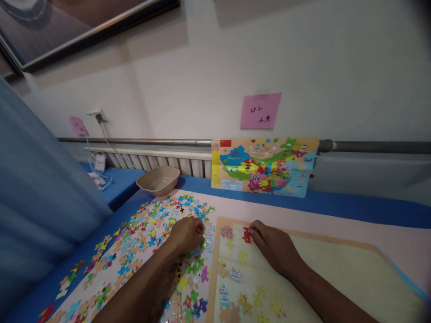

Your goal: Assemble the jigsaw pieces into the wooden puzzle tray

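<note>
Looks like piece-placing on the big puzzle board point(343, 273), with loose pieces point(153, 221) spread left of it and just bare bottom showing in the tan bowl point(158, 180). Hands are well apart: left hand point(186, 235) curls over the loose pieces, can't tell if it's gripping any. Right hand point(278, 249) has fingertips at the red piece point(247, 235) near the board's top-left corner, pinched or not I can't tell; next probably calls for careful lining up.

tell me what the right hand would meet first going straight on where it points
The red piece, most likely: it lies just ahead of the right hand, though whether they touch is unclear.
</note>
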Available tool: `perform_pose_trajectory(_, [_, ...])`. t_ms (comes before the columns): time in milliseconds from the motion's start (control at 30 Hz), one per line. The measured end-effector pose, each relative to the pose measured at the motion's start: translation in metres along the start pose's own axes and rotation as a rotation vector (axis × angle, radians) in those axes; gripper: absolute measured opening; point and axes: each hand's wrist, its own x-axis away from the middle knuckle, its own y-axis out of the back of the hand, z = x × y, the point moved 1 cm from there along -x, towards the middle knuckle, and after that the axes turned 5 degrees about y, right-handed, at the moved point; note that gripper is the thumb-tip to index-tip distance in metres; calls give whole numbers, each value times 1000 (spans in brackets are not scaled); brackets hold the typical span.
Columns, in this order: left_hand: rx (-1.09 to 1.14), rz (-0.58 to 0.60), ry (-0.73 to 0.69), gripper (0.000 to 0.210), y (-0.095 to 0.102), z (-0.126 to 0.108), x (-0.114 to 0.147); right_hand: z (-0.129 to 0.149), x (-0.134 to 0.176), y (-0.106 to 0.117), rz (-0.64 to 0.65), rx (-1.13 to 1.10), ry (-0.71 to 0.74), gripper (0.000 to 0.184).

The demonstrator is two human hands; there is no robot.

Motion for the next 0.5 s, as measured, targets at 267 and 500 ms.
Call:
perform_pose_trajectory(267, [35, 64, -18, 28, 0, 3, -8, 2, -1, 1, 5, 15, -16, 29])
perform_pose_trajectory(500, [-26, 122, -127, 34, 10, -3, -10, 3, 0, 2, -27, -13, 11, 31])
